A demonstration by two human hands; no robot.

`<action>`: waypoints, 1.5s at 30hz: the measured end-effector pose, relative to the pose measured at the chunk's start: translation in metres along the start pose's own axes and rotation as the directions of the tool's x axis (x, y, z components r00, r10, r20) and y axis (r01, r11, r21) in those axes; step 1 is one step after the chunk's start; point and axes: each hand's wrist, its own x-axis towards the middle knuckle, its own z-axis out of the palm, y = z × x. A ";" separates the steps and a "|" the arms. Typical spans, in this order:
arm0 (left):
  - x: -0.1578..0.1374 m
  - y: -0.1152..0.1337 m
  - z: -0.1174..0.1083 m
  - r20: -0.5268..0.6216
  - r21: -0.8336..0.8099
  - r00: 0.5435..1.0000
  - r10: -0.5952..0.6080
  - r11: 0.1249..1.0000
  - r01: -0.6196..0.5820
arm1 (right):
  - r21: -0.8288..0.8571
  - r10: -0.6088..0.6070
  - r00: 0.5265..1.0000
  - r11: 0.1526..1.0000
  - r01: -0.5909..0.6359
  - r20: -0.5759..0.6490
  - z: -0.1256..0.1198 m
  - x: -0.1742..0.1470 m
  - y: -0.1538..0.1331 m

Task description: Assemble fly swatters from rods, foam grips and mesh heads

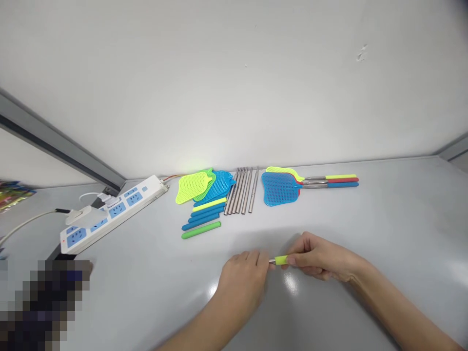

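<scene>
**Three flyswatters whole, one rod-and-sleeve pair in your hands, the rest in parts**

Progress: three flyswatters (281, 189), with yellow, red and blue handles, lie stacked beyond your hands, roughly ahead of the right one. They look finished. Everything else is in pieces, so by my read you're well short of done.

Loose stock, ahead of your left hand and running off to its left:
- metal rods (254, 191), about six, side by side, no sleeves or heads seen on them
- foam-like handle sleeves (203, 222): one green, one yellow, a few blue; exact blue count unclear, they overlap
- mesh swatter heads (193, 187) in yellow, green and blue, piled, so no firm count

Hands: your left hand (244, 273) is wrapped palm-down round a metal rod (271, 261); only a short bit shows between the hands, and the far end is hidden under your fingers. Your right hand (316, 256) has thumb and fingers pinched on a yellow-green sleeve (281, 260). Hands are near each other, not touching. Rod and sleeve are in line and meet at the sleeve's left end. Can't tell how deep the rod sits. No head visible on it.

Power strip (120, 208) is well left of your left hand, plugs in.
</scene>
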 end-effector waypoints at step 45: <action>-0.010 -0.005 -0.009 0.127 -0.297 0.992 0.003 0.954 0.035 | -0.018 0.012 1.000 1.000 -0.012 0.029 0.014 0.010 0.004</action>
